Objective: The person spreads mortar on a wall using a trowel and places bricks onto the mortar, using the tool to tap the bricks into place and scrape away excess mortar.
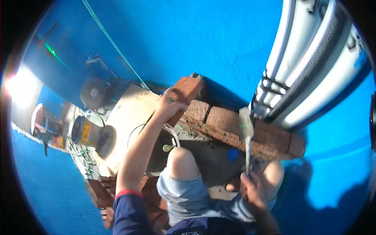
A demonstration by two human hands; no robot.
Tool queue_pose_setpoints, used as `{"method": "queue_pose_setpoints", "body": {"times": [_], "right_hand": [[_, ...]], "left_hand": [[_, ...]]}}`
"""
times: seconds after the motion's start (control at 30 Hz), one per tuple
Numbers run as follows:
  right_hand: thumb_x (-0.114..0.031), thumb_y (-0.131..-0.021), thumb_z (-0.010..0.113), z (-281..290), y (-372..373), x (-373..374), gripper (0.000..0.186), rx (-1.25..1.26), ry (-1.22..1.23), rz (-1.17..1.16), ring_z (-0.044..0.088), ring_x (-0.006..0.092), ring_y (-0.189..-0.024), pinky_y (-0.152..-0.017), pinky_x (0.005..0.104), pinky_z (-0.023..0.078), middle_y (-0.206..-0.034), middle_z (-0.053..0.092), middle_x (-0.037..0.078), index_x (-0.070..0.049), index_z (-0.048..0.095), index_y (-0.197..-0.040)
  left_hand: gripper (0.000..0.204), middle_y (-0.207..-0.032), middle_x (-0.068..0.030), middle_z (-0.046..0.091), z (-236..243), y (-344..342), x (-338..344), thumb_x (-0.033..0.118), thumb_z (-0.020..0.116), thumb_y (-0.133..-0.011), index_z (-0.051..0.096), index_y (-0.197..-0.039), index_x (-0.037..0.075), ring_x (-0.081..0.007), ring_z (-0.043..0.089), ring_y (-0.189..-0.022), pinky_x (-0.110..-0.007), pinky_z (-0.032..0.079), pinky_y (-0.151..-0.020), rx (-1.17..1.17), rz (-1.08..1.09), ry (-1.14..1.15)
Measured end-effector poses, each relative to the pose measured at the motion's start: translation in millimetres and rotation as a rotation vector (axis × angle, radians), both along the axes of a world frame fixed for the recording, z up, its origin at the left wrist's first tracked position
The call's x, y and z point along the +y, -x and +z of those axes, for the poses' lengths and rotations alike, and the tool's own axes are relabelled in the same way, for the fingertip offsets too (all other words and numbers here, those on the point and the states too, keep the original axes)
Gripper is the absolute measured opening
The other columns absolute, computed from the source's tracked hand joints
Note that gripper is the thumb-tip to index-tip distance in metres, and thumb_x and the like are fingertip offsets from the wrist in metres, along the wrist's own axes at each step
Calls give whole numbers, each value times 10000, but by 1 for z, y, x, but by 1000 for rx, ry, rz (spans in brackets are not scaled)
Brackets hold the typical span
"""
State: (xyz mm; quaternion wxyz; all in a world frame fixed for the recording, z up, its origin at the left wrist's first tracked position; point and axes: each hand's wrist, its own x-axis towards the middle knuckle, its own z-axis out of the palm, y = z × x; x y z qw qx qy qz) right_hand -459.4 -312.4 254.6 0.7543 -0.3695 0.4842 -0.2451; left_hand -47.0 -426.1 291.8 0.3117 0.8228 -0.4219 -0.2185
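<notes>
My left hand (pixel 170 106) is closed around a reddish brick (pixel 188 89), held at the far end of a row of laid bricks (pixel 225 121). Whether that brick rests on the row or hangs just above it, I cannot tell. Mortar shows along the row's near side. Near my right knee, my right hand (pixel 253 190) grips the handle of a trowel (pixel 246 124). Its flat, pale grey blade points away from me, above the right part of the row. My fingers hide part of the handle.
A blue wall (pixel 176 35) rises behind the bricks. Bundled white pipes (pixel 309 66) lean at the right. A taut green string (pixel 113 45) runs down toward my left hand. At left lie a pale board (pixel 127 105), a yellow-stained bucket (pixel 88 132), coiled hose (pixel 84 156) and loose bricks (pixel 98 192).
</notes>
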Motion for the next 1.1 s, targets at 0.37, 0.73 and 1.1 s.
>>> {"method": "queue_pose_setpoints", "body": {"times": [0.37, 0.73, 1.1], "right_hand": [[-393, -921, 606, -24, 6, -7, 331, 246, -59, 36, 432, 150, -385, -381, 263, 349, -516, 479, 30, -73, 561, -851], [-297, -955, 576, -49, -10, -11, 245, 225, 60, -41, 408, 108, -455, -417, 268, 336, -580, 457, 11, -55, 554, -922], [-322, -956, 530, -42, -40, -1, 307, 599, 322, 89, 488, 90, -668, -577, 274, 393, -701, 545, 6, -39, 585, -851]], "left_hand": [[727, -1330, -335, 383, -83, 8, -182, 255, 609, -752, 357, -1384, -1, -493, 308, -1292, -563, 141, -1099, -300, 296, -52], [829, -1234, -321, 400, -121, -12, -180, 179, 694, -660, 316, -1380, 18, -486, 333, -1227, -553, 175, -1082, -365, 416, 88], [776, -1300, -369, 362, -113, -9, -175, 167, 663, -705, 320, -1367, -51, -503, 309, -1256, -581, 128, -1101, -253, 373, 72]]}}
